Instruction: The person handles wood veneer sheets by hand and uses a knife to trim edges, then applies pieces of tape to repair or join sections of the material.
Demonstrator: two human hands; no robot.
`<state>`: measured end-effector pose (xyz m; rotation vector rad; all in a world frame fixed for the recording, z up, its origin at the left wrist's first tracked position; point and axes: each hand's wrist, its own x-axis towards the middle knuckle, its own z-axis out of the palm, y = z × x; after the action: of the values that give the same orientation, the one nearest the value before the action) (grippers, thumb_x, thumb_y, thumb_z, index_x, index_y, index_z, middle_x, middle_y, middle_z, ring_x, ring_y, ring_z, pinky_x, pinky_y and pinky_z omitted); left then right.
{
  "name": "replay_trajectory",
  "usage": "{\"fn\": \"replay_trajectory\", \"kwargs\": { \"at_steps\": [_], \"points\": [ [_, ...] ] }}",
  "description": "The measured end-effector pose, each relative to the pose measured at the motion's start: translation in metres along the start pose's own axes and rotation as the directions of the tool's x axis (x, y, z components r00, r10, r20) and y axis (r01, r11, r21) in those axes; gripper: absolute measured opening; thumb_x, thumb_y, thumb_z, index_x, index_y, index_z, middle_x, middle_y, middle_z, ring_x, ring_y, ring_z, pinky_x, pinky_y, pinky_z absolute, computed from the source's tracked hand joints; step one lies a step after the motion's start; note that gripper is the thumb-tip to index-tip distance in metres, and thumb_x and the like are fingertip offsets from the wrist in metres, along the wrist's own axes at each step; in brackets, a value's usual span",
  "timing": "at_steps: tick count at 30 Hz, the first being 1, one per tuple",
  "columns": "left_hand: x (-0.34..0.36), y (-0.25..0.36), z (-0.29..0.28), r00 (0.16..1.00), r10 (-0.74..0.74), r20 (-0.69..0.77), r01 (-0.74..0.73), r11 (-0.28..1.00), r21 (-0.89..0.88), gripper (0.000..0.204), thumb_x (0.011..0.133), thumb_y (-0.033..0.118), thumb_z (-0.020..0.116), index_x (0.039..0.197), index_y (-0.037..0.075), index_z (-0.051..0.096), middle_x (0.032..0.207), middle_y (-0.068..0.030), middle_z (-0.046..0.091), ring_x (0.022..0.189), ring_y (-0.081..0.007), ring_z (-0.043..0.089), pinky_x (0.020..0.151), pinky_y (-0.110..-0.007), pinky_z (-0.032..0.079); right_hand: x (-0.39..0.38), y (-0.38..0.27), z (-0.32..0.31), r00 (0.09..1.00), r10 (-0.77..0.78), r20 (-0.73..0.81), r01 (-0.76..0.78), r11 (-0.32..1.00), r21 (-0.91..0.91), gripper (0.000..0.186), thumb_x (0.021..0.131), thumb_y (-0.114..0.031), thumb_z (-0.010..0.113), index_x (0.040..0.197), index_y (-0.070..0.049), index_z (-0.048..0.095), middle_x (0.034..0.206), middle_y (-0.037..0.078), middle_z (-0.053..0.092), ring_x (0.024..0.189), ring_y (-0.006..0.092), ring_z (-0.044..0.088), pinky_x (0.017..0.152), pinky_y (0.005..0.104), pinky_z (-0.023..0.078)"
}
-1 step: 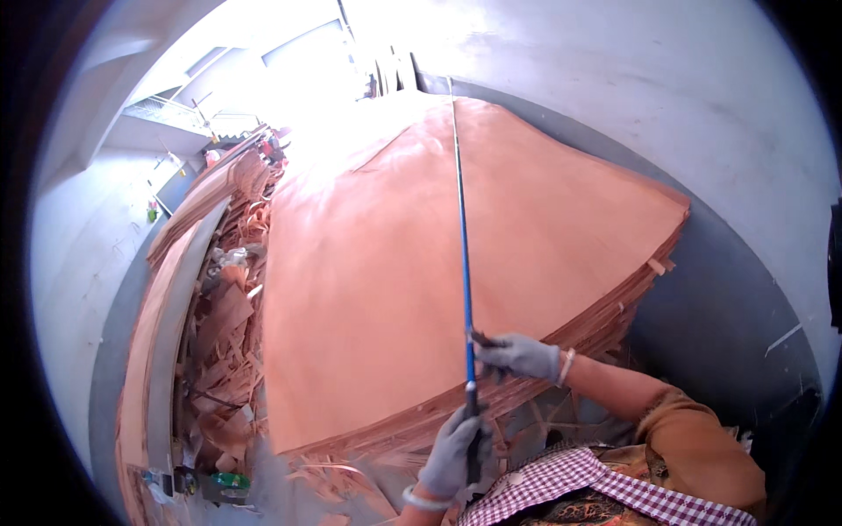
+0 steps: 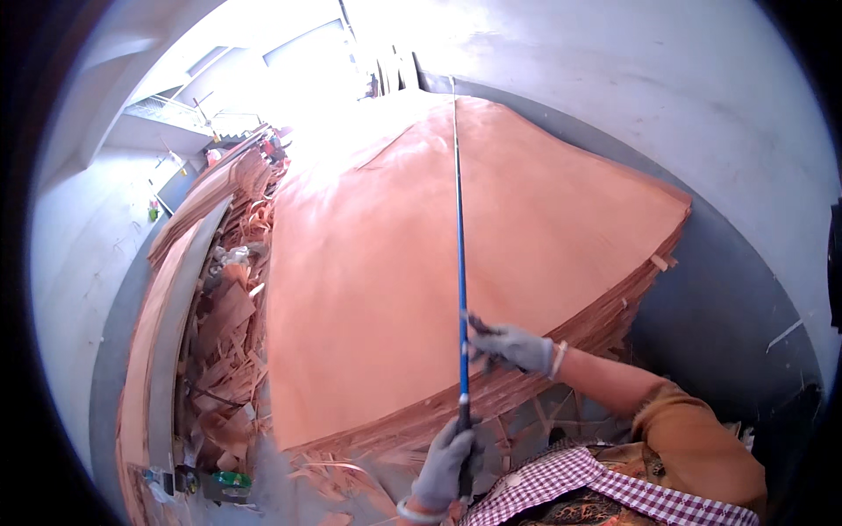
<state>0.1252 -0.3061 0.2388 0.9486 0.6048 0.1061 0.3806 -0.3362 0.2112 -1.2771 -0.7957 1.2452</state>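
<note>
A long, thin blue pole (image 2: 461,254) with a dark handle reaches away from me over a broad stack of reddish-brown veneer sheets (image 2: 377,289). My left hand (image 2: 445,465), in a grey glove with dark patches, is closed around the handle at the stack's near edge. Higher up the shaft, my right hand (image 2: 513,344) wears a similar glove. Its dark thumb and fingers close loosely at the pole, and some fingertips are hard to make out. The pole's far tip lies near the stack's far edge.
Torn veneer scraps (image 2: 224,324) fill a strip left of the stack, beside a long pale board (image 2: 171,342). Loose strips (image 2: 338,482) lie below the near edge. A grey and white wall (image 2: 728,272) curves along the right. Bright light washes out the far end.
The pole's handle end and my left hand have shifted slightly left and down. My right hand has moved a little up and left along the shaft.
</note>
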Motion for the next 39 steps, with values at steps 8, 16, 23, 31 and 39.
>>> {"fn": "replay_trajectory", "kwargs": {
  "at_steps": [8, 16, 23, 31, 39],
  "points": [
    [-0.233, -0.129, -0.096, 0.887, 0.244, -0.392, -0.163, 0.96, 0.229, 0.042, 0.089, 0.009, 0.059, 0.129, 0.002, 0.048, 0.107, -0.0032, 0.056, 0.091, -0.0132, 0.052, 0.079, -0.03, 0.047, 0.085, 0.025, 0.156, 0.952, 0.306, 0.025, -0.306, 0.944, 0.119, 0.027, 0.089, -0.018, 0.049, 0.093, 0.005, 0.063, 0.084, 0.017, 0.068, 0.042, 0.0139, 0.051, 0.035, 0.0259, 0.038],
    [-0.281, -0.231, -0.102, 0.782, 0.011, -0.623, -0.128, 0.981, -0.143, 0.044, 0.094, 0.007, 0.051, 0.136, 0.002, 0.041, 0.122, -0.0089, 0.052, 0.109, -0.0175, 0.05, 0.094, -0.029, 0.041, 0.158, 0.072, 0.337, 0.825, 0.351, 0.442, -0.27, 0.933, -0.238, 0.023, 0.086, -0.018, 0.049, 0.088, 0.0, 0.063, 0.08, 0.012, 0.068, 0.048, 0.0147, 0.054, 0.035, 0.0293, 0.038],
    [-0.276, -0.264, -0.088, 0.436, 0.1, -0.894, 0.188, 0.962, 0.199, 0.031, 0.088, 0.022, 0.059, 0.113, 0.004, 0.057, 0.09, -0.0084, 0.062, 0.079, -0.02, 0.061, 0.067, -0.034, 0.049, 0.12, 0.077, 0.39, 0.61, 0.152, 0.778, -0.304, 0.951, 0.052, 0.018, 0.089, -0.024, 0.059, 0.097, -0.008, 0.061, 0.085, 0.007, 0.064, 0.074, 0.0128, 0.06, 0.057, 0.0265, 0.049],
    [-0.259, -0.259, -0.119, -0.503, 0.144, -0.852, 0.613, 0.755, -0.234, 0.024, 0.078, 0.022, 0.06, 0.096, 0.006, 0.057, 0.091, -0.0178, 0.063, 0.091, -0.0356, 0.058, 0.086, -0.047, 0.041, 0.072, 0.046, 0.424, 0.626, 0.298, 0.721, -0.514, 0.852, 0.094, 0.012, 0.089, -0.021, 0.059, 0.097, -0.012, 0.057, 0.088, 0.007, 0.066, 0.08, 0.018, 0.065, 0.041, 0.0204, 0.042],
    [-0.274, -0.303, -0.174, -0.605, 0.139, -0.784, 0.559, 0.776, -0.294, 0.03, 0.078, 0.035, 0.06, 0.092, 0.008, 0.058, 0.096, -0.0153, 0.062, 0.098, -0.0347, 0.055, 0.087, -0.051, 0.037, 0.061, 0.079, 0.479, 0.374, 0.313, 0.873, -0.604, 0.797, -0.027, 0.026, 0.082, 0.001, 0.052, 0.107, -0.007, 0.055, 0.094, 0.011, 0.063, 0.085, 0.022, 0.063, 0.044, 0.0233, 0.045]
  ]
}}
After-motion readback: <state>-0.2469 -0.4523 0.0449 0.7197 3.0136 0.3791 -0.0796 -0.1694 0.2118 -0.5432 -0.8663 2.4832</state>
